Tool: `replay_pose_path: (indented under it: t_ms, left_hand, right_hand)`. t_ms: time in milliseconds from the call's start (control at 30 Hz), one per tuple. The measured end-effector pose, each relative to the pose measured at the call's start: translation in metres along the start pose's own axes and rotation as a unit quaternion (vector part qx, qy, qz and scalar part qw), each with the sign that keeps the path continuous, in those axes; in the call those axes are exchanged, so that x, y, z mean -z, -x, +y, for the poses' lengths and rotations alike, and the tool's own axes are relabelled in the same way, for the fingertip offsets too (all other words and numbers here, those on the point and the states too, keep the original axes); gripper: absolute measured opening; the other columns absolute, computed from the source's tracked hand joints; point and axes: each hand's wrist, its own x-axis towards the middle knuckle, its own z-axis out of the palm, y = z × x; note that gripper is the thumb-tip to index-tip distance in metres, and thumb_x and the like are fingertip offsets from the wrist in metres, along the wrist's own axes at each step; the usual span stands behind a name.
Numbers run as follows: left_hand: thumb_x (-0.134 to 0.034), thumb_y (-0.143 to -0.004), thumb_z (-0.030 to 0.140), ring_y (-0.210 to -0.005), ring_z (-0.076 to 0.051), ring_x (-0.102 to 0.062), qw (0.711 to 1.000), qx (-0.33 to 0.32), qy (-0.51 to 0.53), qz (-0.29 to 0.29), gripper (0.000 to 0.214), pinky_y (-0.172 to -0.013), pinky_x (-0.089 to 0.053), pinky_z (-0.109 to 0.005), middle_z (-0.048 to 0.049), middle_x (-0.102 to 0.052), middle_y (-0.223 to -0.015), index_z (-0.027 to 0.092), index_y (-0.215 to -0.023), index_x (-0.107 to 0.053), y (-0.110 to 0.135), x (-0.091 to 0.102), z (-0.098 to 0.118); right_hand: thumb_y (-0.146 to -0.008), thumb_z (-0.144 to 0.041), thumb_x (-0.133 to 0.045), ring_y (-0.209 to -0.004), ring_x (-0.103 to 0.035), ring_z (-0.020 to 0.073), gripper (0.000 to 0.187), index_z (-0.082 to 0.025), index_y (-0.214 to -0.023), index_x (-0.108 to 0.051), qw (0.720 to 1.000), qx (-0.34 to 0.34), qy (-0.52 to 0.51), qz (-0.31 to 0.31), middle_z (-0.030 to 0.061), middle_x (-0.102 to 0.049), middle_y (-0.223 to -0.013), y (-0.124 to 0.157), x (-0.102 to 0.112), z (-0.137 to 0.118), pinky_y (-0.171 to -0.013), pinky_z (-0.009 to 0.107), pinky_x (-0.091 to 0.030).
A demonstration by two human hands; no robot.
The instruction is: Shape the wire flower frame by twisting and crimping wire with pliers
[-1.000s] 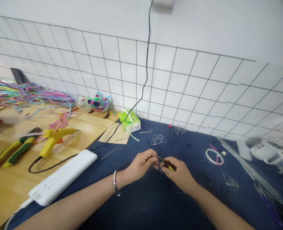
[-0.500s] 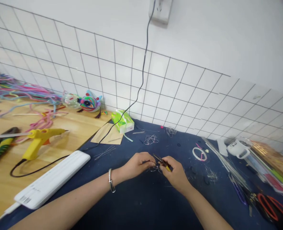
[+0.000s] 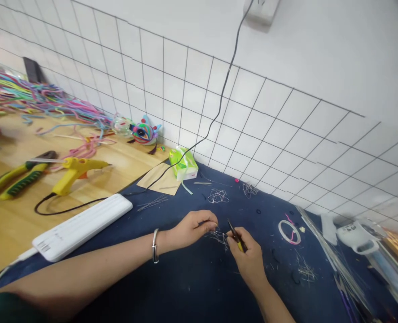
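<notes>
My left hand (image 3: 199, 229), with a silver bangle at the wrist, is closed in a pinch on a thin bent-wire piece (image 3: 218, 237). The wire hangs from the fingertips into the gap between my hands; its exact shape is too fine to make out. My right hand (image 3: 247, 251) is wrapped round small pliers (image 3: 236, 236) with dark jaws and a yellow grip. Their tip points up and to the left, a little apart from my left fingertips. Beyond my hands, a loose tangle of wire (image 3: 218, 196) lies on the dark blue mat (image 3: 172, 287).
Left on the wooden table lie a yellow glue gun (image 3: 76, 172), green-yellow pliers (image 3: 27, 175) and a white power strip (image 3: 84, 226). A tissue pack (image 3: 183, 163) stands behind. To the right are a tape ring (image 3: 289, 232), long wires (image 3: 333, 251) and a white mug (image 3: 358, 237).
The view has turned left. The pliers in my right hand have drawn away from my left fingertips, and more of the wire piece shows between my hands.
</notes>
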Motion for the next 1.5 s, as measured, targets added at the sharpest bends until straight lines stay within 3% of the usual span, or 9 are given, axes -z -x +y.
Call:
replay_pose_path:
  t_ms: [333,633,967,1067,1200,1333,1500]
  left_hand:
    - [-0.042,-0.088,0.025,-0.067,-0.01,-0.049,0.998,-0.021,-0.001,-0.062,0.02,-0.064,-0.04,-0.02,-0.0008,-0.054,-0.073,0.013,-0.08,-0.056,-0.003,0.006,0.002]
    - [-0.036,-0.091,0.027,-0.07,-0.011,-0.054,0.993,0.027,0.104,-0.04,0.022,-0.067,-0.044,-0.024,-0.0024,-0.055,-0.075,0.013,-0.082,-0.05,0.001,-0.003,0.001]
    - [-0.036,-0.091,0.027,-0.066,-0.01,-0.05,0.998,-0.02,0.052,-0.035,0.024,-0.063,-0.042,-0.022,-0.0021,-0.052,-0.074,0.013,-0.08,-0.051,0.0,0.003,0.004]
    - [-0.034,-0.091,0.026,-0.066,-0.01,-0.049,0.998,-0.038,0.027,-0.034,0.025,-0.064,-0.042,-0.022,-0.0025,-0.052,-0.074,0.013,-0.079,-0.051,-0.002,0.009,0.006]
    - [-0.034,-0.091,0.023,-0.066,-0.01,-0.049,0.998,-0.055,-0.001,-0.036,0.024,-0.064,-0.042,-0.022,-0.0023,-0.052,-0.074,0.013,-0.079,-0.052,-0.005,0.015,0.006]
    - [-0.035,-0.091,0.022,-0.066,-0.009,-0.05,0.998,-0.052,-0.019,-0.035,0.022,-0.064,-0.042,-0.021,-0.0021,-0.052,-0.074,0.013,-0.079,-0.052,-0.008,0.019,0.006]
    - [-0.035,-0.091,0.021,-0.065,-0.009,-0.05,0.997,-0.055,-0.024,-0.04,0.021,-0.063,-0.043,-0.021,-0.0023,-0.053,-0.074,0.014,-0.081,-0.052,-0.008,0.023,0.009]
  right_hand:
    - [-0.082,-0.026,-0.049,-0.071,-0.052,0.0113,0.009,-0.021,-0.085,-0.056,0.999,0.029,-0.003,-0.022,-0.0016,-0.054,-0.078,-0.006,0.002,0.003,-0.067,0.021,-0.04]
    - [-0.083,-0.026,-0.049,-0.071,-0.052,0.0121,0.009,-0.02,-0.085,-0.055,0.999,0.043,0.006,-0.021,-0.0004,-0.053,-0.078,-0.005,0.0,0.009,-0.067,0.022,-0.041]
    - [-0.083,-0.024,-0.049,-0.072,-0.052,0.0132,0.009,-0.02,-0.086,-0.056,0.989,0.127,0.052,-0.05,0.0021,-0.055,-0.079,-0.012,0.008,0.002,-0.066,0.025,-0.044]
    - [-0.083,-0.022,-0.048,-0.077,-0.054,0.0152,0.01,-0.02,-0.089,-0.057,0.976,0.181,0.121,-0.006,0.0049,-0.058,-0.084,-0.017,0.019,0.006,-0.071,0.028,-0.045]
    - [-0.082,-0.018,-0.049,-0.081,-0.054,0.0174,0.016,-0.019,-0.096,-0.058,0.932,0.263,0.25,0.022,0.0064,-0.06,-0.087,-0.019,0.037,0.006,-0.077,0.034,-0.043]
    - [-0.082,-0.014,-0.046,-0.082,-0.052,0.0186,0.023,-0.019,-0.1,-0.059,0.906,0.275,0.322,-0.007,0.0073,-0.06,-0.091,-0.017,0.047,-0.006,-0.077,0.035,-0.04]
    - [-0.083,-0.019,-0.047,-0.078,-0.051,0.0178,0.017,-0.017,-0.095,-0.059,0.904,0.283,0.321,0.002,0.0072,-0.059,-0.087,-0.025,0.042,-0.013,-0.073,0.033,-0.038]
